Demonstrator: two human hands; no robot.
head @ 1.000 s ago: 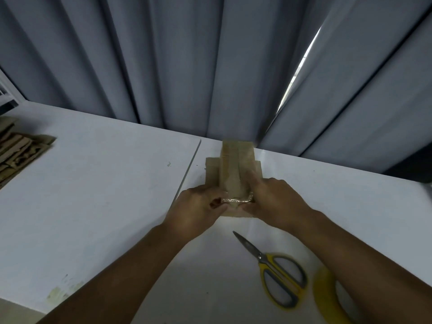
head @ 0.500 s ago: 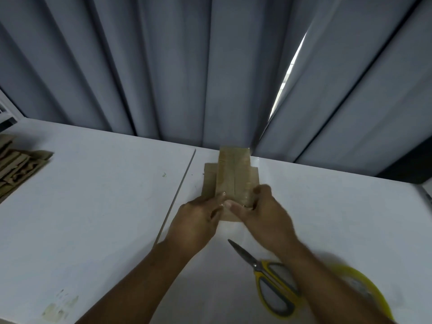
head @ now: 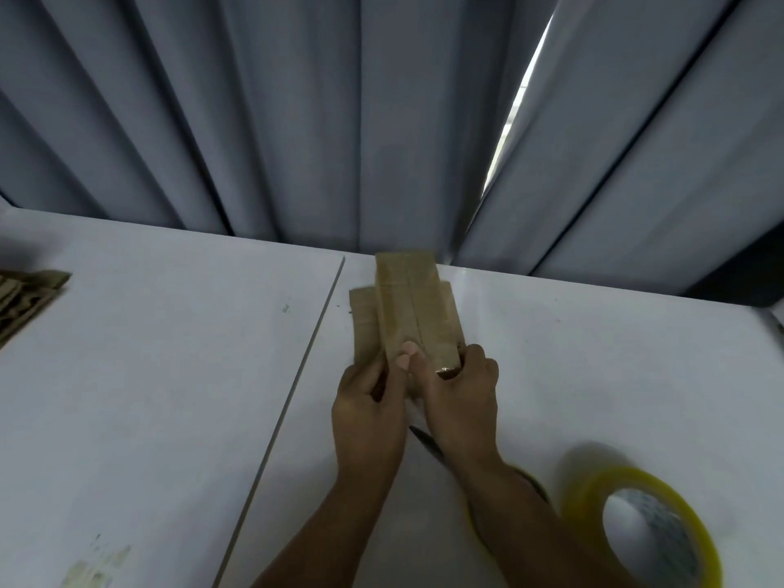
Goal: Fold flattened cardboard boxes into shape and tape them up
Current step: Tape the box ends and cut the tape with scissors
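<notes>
worktop: white, seam ran 12 to 7 | curtain: grey pleats behind, light slit at 1 | cardboard box: centre, near end gripped by left hand and right hand | tape roll: lay at 5 | flat cardboard: 9

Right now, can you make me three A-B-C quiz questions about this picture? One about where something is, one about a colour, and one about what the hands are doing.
1. What are the left hand and right hand doing?
A. holding the cardboard box
B. clapping
C. waving in the air

2. Where is the tape roll?
A. on top of the box
B. on the table, at the near right
C. on the floor

3. What colour is the tape roll?
A. red
B. blue
C. yellow

Answers:
1 A: both hands grip the near end of the box, thumbs on top.
2 B: it sits on the white table beside the right forearm.
3 C: its band is yellow.
</notes>
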